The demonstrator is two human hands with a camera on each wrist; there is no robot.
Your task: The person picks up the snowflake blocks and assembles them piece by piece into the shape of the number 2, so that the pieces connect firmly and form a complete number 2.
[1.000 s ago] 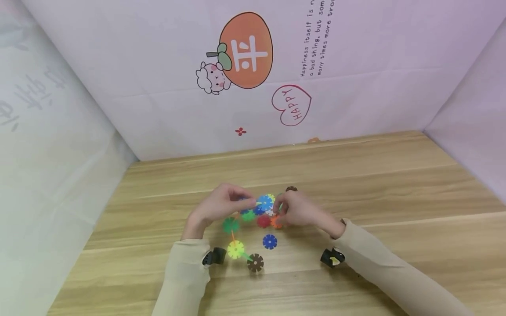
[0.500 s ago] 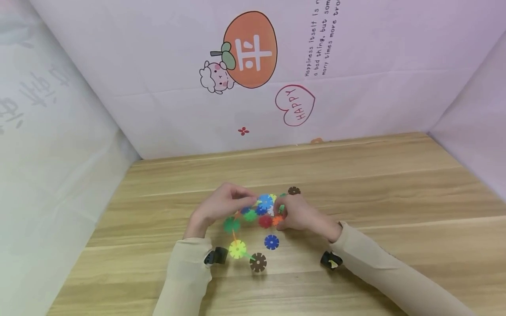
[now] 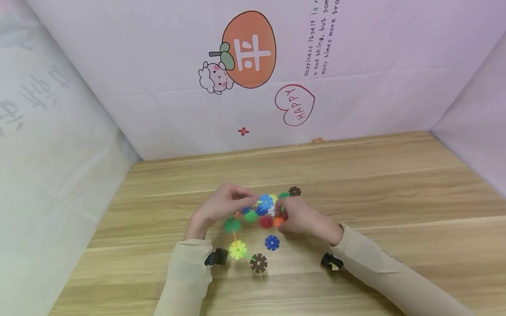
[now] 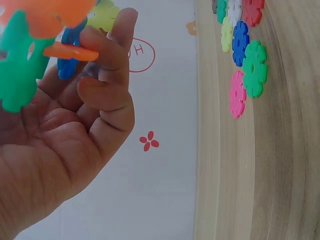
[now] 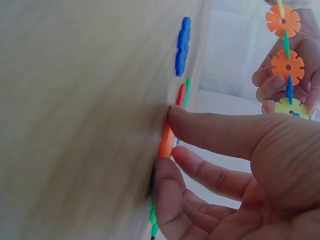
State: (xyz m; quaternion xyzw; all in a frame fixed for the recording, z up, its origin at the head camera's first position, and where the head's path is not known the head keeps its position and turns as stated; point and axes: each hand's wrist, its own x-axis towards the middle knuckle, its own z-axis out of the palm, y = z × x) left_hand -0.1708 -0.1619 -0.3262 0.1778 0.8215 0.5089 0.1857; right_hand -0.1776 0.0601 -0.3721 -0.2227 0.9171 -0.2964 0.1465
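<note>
"What's on your feed?"

"I've a chain of slotted discs (image 3: 238, 249) held up over the table (image 3: 375, 175). Its brown end disc (image 3: 258, 263) dangles on the side away from the back edge."

"Who has it?"

"The person's left hand (image 3: 223, 202), fingers curled in on it. I can't make out exactly which disc they grip."

"And the right hand (image 3: 300, 215)?"

"Low on the table, thumb and finger nearly closed, pinching an orange disc (image 5: 167, 136) by its rim, well in from the left and back edges."

"Neighbours?"

"A red disc (image 3: 266, 221) just beside it; a dark blue disc (image 3: 272, 242) apart, farther from the back edge. A loose brown disc (image 3: 294, 191) lies toward that edge."

"Beyond?"

"White sheeting (image 3: 166, 118) rises there, printed with a red heart (image 3: 279, 108)."
</note>
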